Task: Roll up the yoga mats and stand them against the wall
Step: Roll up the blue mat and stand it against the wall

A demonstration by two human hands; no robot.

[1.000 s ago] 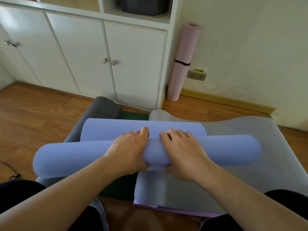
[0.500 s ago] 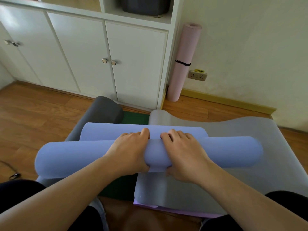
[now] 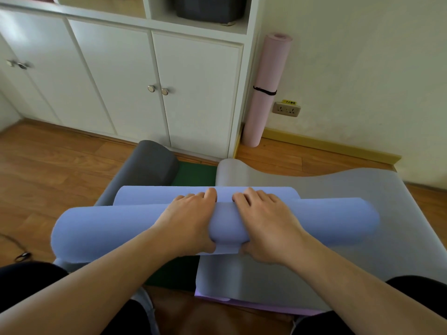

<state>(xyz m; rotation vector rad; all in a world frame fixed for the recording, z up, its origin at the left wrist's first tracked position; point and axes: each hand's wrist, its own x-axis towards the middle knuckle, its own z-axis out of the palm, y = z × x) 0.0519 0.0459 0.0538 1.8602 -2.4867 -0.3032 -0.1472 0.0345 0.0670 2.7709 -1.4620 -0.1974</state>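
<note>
A blue yoga mat (image 3: 101,228) lies across the floor in front of me, mostly rolled into a thick tube, with a short flat strip left beyond it. My left hand (image 3: 188,223) and my right hand (image 3: 266,226) grip the roll side by side at its middle, fingers over the top and thumbs under the near side. Under it lie a flat light grey mat (image 3: 362,189) with a purple mat edge (image 3: 266,307) below, and a dark grey mat (image 3: 150,163) curled at its far end. A rolled pink mat (image 3: 266,93) stands against the wall.
A white cabinet (image 3: 121,81) with closed doors stands straight ahead, the pink mat in the corner beside it. A wall socket (image 3: 286,109) sits low on the cream wall. A green mat (image 3: 193,174) shows between the grey ones. Wood floor (image 3: 48,165) spreads to the left.
The blue roll has turned slightly away from me under both hands, and the flat strip beyond it is a little shorter. Both hands keep the same grip.
</note>
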